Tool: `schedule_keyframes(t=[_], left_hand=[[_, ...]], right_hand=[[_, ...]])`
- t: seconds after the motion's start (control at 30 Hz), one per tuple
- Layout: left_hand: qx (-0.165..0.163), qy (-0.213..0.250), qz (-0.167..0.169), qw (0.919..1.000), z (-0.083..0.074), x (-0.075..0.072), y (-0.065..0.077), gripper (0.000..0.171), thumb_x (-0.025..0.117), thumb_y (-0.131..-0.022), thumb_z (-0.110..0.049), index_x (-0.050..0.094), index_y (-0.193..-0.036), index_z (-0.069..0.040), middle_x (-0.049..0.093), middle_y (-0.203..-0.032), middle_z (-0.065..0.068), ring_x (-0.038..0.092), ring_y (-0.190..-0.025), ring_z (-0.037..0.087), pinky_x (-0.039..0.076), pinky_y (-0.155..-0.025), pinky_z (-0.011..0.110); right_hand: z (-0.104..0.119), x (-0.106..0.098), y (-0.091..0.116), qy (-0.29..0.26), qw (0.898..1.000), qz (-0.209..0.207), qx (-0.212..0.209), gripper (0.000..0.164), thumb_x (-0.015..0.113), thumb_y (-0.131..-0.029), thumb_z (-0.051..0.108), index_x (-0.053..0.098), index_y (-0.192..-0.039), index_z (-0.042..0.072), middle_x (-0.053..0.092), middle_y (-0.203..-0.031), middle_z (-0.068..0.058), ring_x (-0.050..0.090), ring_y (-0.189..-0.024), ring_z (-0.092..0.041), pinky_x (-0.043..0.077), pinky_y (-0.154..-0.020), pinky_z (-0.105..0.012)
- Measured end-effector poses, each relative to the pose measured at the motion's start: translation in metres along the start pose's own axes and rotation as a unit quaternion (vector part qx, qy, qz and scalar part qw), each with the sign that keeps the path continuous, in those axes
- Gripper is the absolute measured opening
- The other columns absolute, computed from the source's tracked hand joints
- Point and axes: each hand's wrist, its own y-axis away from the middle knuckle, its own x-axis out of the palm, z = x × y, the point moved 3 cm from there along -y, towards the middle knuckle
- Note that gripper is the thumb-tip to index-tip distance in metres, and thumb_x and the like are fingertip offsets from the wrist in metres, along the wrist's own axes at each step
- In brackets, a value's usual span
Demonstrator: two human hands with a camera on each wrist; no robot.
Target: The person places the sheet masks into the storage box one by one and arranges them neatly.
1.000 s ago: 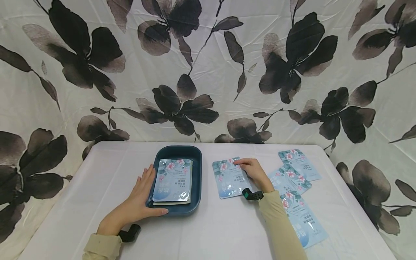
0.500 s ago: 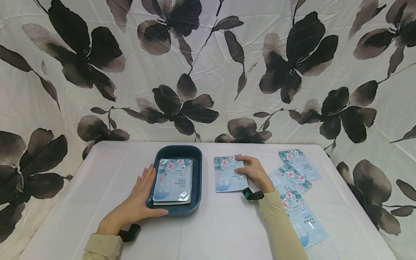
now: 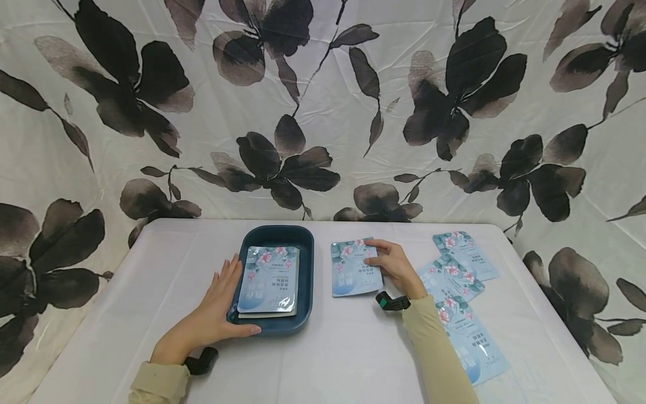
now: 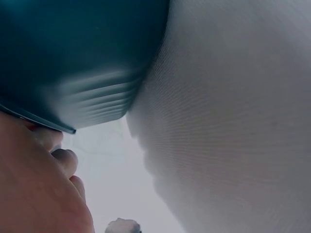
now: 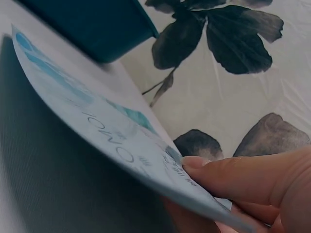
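Observation:
In the head view, my left hand (image 3: 217, 308) rests along the left side of a dark blue tray (image 3: 305, 280), fingers straight, thumb lying at its front rim. A stack of light blue floral facial mask packets (image 3: 268, 280) lies inside the tray. To the tray's right, my right hand (image 3: 401, 270) pinches the right edge of another facial mask packet (image 3: 353, 272). The right wrist view shows the thumb (image 5: 233, 177) pressing one face of this bowed packet (image 5: 97, 116); the other fingers are partly hidden. In the left wrist view, the hand (image 4: 39, 179) sits against the tray's outer wall (image 4: 82, 53).
Several loose packets lie at the right: one at the back (image 3: 469, 258), one in the middle (image 3: 449, 278), one nearer (image 3: 474, 342), partly under the right forearm. A white cloth (image 3: 333, 359) covers the table. A floral curtain (image 3: 323, 101) hangs behind.
The right hand's packet has turned from slanted to nearly straight, then shifted slightly left. The thumb now shows on the packet. The left hand and tray have stayed put.

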Motion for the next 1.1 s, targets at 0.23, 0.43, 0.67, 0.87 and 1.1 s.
schedule_keyframes(t=[0.23,0.43,0.67,0.87,1.1], left_hand=[[0.000,-0.002,-0.001,1.0000,-0.001,-0.001,-0.001,0.139,0.085,-0.064,-0.062,0.000,-0.159,-0.006,-0.010,-0.166,0.009,-0.013,-0.151,0.033,-0.005,-0.118,0.059],[0.004,0.004,-0.002,1.0000,-0.003,-0.001,0.001,0.137,0.084,-0.066,-0.062,0.001,-0.159,-0.004,-0.009,-0.166,0.012,-0.012,-0.151,0.035,-0.006,-0.118,0.058],[-0.003,0.003,0.001,1.0000,-0.003,-0.001,0.001,0.137,0.083,-0.066,-0.063,0.000,-0.159,-0.005,-0.009,-0.166,0.010,-0.012,-0.151,0.034,-0.006,-0.118,0.058],[0.001,0.003,-0.002,1.0000,-0.004,-0.002,0.001,0.136,0.083,-0.067,-0.062,0.001,-0.159,-0.004,-0.009,-0.166,0.011,-0.012,-0.151,0.035,-0.005,-0.118,0.060],[-0.003,0.003,-0.002,1.0000,-0.004,-0.002,0.001,0.136,0.083,-0.067,-0.061,0.001,-0.159,-0.004,-0.009,-0.166,0.011,-0.012,-0.151,0.033,-0.005,-0.118,0.060]], right_hand=[[0.006,0.001,0.002,-0.025,1.000,0.011,-0.012,0.059,0.066,-0.086,-0.010,0.052,-0.142,0.004,0.054,-0.140,-0.020,0.066,-0.104,-0.025,0.059,-0.078,-0.034],[0.016,0.004,0.008,-0.055,0.998,0.019,-0.030,0.058,0.066,-0.087,-0.009,0.051,-0.142,0.004,0.054,-0.140,-0.020,0.063,-0.112,-0.024,0.057,-0.084,-0.030],[0.031,0.009,0.014,-0.084,0.995,0.016,-0.044,0.058,0.064,-0.089,-0.010,0.050,-0.143,0.004,0.055,-0.138,-0.020,0.065,-0.107,-0.021,0.057,-0.081,-0.028],[0.045,0.017,0.020,-0.112,0.992,0.016,-0.047,0.061,0.062,-0.088,-0.014,0.046,-0.146,0.000,0.052,-0.140,-0.023,0.065,-0.106,-0.021,0.058,-0.082,-0.030],[0.055,0.031,0.028,-0.141,0.988,0.033,-0.049,0.057,0.060,-0.090,-0.013,0.050,-0.144,0.003,0.053,-0.140,-0.020,0.065,-0.107,-0.022,0.058,-0.082,-0.030]])
